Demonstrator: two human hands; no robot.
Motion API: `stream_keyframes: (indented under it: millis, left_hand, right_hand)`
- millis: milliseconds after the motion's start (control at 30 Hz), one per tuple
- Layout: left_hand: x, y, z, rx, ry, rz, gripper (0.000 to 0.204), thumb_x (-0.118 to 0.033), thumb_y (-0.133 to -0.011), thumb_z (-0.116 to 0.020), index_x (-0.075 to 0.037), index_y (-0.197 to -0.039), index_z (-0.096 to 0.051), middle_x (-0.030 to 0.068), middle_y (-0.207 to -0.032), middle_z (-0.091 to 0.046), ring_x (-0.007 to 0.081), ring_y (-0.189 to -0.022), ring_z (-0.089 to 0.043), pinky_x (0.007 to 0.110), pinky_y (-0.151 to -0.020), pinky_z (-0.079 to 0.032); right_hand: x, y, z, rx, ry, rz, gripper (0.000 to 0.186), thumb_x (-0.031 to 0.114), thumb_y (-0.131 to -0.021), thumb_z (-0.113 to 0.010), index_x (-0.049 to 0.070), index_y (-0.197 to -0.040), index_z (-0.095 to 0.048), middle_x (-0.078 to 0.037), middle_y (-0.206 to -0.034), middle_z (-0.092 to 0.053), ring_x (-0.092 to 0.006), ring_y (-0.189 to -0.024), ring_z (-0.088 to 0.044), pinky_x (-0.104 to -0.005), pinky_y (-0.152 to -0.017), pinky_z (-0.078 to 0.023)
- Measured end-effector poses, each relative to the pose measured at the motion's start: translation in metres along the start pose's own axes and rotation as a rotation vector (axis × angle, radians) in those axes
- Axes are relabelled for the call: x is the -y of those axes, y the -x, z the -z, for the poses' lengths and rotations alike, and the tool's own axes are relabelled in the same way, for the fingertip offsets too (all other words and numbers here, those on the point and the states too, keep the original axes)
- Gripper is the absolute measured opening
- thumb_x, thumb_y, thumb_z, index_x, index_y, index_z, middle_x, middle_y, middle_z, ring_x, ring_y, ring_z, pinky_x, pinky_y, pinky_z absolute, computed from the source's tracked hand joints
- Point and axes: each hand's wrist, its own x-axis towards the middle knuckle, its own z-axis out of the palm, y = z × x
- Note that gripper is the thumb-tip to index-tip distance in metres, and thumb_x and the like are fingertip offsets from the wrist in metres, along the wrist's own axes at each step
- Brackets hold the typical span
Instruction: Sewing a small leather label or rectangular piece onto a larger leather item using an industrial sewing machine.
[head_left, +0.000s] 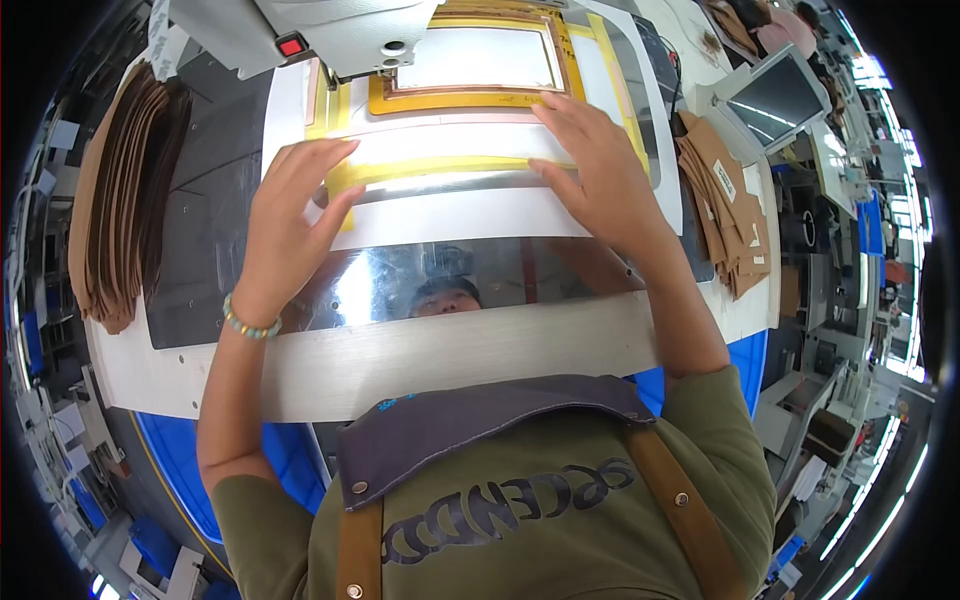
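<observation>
My left hand [290, 205], a beaded bracelet on its wrist, has its fingers stretched out at the left end of a strip of yellow tape [440, 167]. It holds nothing that I can see. My right hand [600, 170] is spread too, its index fingertip at the lower right edge of a yellow-bordered rectangular frame [440, 104]. Whether that fingertip touches the frame or hovers, I cannot tell. Beneath both hands lies a white sheet [450, 215] with taped edges. White material [470, 60] shows inside the frame, whose far part is cut off by the picture's edge.
A white machine head [230, 35] with a red switch overhangs the frame's left. Brown flat pieces are stacked at left [125, 200] and right [725, 205]. A screen [775, 105] stands far right. The near shiny metal plate [560, 265] borders a pale table edge [450, 355].
</observation>
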Motion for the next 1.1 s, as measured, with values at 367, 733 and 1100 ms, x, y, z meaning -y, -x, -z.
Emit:
stream_keyframes:
  millis: [367,733,1100]
  left_hand:
    - [0.019,-0.027,-0.046,0.061,-0.026,0.026,0.047,-0.021,-0.084,-0.091,-0.003,-0.123,-0.072,0.0099,-0.117,-0.064,0.0288,-0.114,-0.060,0.039,-0.102,-0.050]
    - [0.020,-0.024,-0.051,0.028,0.060,0.126,0.032,-0.018,-0.086,-0.089,-0.003,-0.108,-0.072,0.0055,-0.093,-0.063,0.0216,-0.092,-0.059,0.034,-0.085,-0.050]
    - [0.012,-0.023,-0.051,-0.045,0.210,0.202,0.017,-0.012,-0.093,-0.083,-0.001,-0.104,-0.079,0.0058,-0.094,-0.069,0.0205,-0.095,-0.066,0.034,-0.086,-0.055]
  right_hand:
    - [0.008,0.031,-0.028,0.054,-0.073,-0.185,0.065,0.027,-0.103,-0.070,0.000,-0.158,-0.047,-0.032,-0.160,-0.047,-0.0469,-0.144,-0.050,-0.0516,-0.120,-0.041]
    - [-0.021,-0.002,-0.014,0.053,-0.003,-0.086,0.035,0.026,-0.099,-0.074,0.007,-0.129,-0.075,-0.012,-0.132,-0.073,-0.0332,-0.120,-0.069,-0.0443,-0.102,-0.055]
    - [0.014,-0.048,-0.064,-0.060,-0.222,0.128,0.029,0.026,-0.097,-0.076,0.004,-0.116,-0.077,-0.012,-0.110,-0.074,-0.0317,-0.105,-0.069,-0.0440,-0.091,-0.056]
